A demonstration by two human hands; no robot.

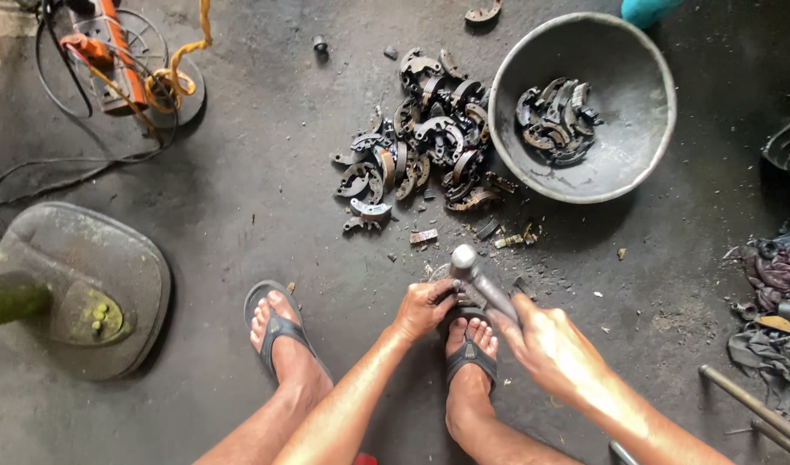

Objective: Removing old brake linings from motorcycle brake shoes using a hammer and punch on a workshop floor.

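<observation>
Both hands work near the foot: right hand (546, 344) grips a hammer (481, 280), left hand (422, 308) clenches a brake shoe (464, 303).

The piece (460, 303) under the left hand (422, 308) is mostly hidden — the right hand (546, 344) blurred.

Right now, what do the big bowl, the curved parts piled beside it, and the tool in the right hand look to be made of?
Bowl: likely metal, dull grey, scuffed and grimy inside.
Curved parts: probably cast metal, dark and greasy, with some rusty-brown faces.
Tool in the right hand: seems to be steel, its rounded end bright and polished. The left hand steadies a piece underneath, mostly hidden.
</observation>
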